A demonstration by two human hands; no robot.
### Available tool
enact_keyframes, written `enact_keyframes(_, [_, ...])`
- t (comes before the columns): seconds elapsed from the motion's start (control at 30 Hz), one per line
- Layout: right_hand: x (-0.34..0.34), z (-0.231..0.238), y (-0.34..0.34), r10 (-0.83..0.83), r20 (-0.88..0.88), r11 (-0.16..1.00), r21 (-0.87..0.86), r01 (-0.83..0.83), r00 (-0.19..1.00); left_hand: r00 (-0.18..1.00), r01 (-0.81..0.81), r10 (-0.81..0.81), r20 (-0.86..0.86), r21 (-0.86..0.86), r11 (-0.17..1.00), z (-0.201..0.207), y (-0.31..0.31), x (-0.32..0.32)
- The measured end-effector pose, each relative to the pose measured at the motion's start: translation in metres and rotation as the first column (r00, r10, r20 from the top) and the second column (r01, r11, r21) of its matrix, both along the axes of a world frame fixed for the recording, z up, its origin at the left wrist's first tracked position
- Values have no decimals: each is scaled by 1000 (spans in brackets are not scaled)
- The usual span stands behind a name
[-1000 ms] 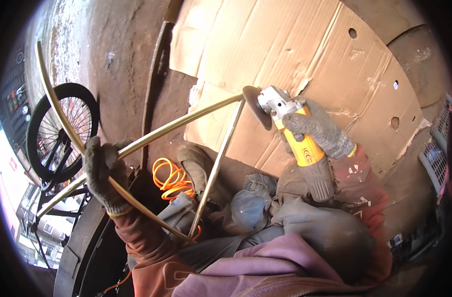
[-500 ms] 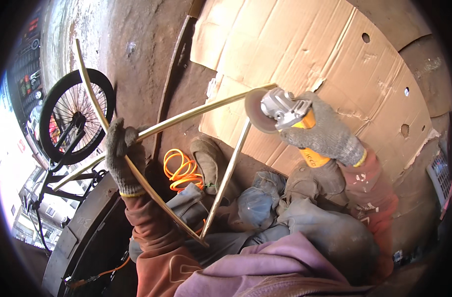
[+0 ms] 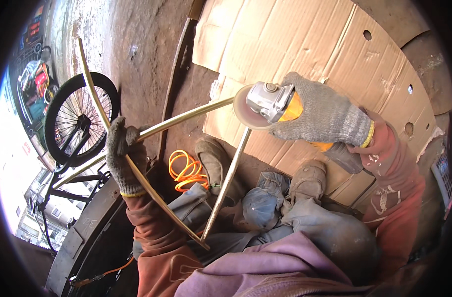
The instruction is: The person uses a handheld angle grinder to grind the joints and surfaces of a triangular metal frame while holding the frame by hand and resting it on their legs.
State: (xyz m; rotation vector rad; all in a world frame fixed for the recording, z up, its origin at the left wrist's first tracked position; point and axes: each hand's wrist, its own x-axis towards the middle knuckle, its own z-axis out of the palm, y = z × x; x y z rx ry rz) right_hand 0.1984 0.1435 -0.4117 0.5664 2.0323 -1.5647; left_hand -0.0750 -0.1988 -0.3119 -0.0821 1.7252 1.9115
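Observation:
My left hand (image 3: 122,161), in a grey knitted glove, is closed around a brass-coloured metal frame (image 3: 186,117) of thin bars joined at angles. My right hand (image 3: 327,111), gloved alike, grips an angle grinder (image 3: 268,101) with a silver head and a yellow body. The grinder's round disc (image 3: 241,110) overlaps the far right end of the upper bar and sits just above the top of the slanted bar (image 3: 227,183). Whether the disc touches the metal, I cannot tell. My glove hides much of the grinder's body.
Flattened cardboard (image 3: 280,44) covers the ground ahead. A coiled orange hose (image 3: 186,171) lies beside my left shoe (image 3: 213,161); my other shoe (image 3: 307,180) is to its right. A bicycle wheel (image 3: 62,119) stands at the left, behind the frame. A plastic crate (image 3: 442,175) sits far right.
My right hand has moved the angle grinder left and turned it, so its disc now covers the upper bar's end, which stuck out past it before. My left hand keeps its hold.

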Motion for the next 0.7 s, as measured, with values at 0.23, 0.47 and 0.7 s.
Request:
enact_keyframes(0.23, [8, -7, 2, -9, 1, 1000, 29, 9, 1000, 999, -38, 38, -9, -43, 998, 3, 3, 4])
enact_keyframes(0.47, [-5, -1, -9, -19, -24, 1000, 24, 19, 1000, 1000, -4, 5, 25, -30, 1000, 7, 3, 3])
enact_keyframes(0.7, [-2, 1, -6, 2, 4, 1000, 28, -2, 1000, 1000, 18, -17, 17, -67, 998, 11, -5, 1])
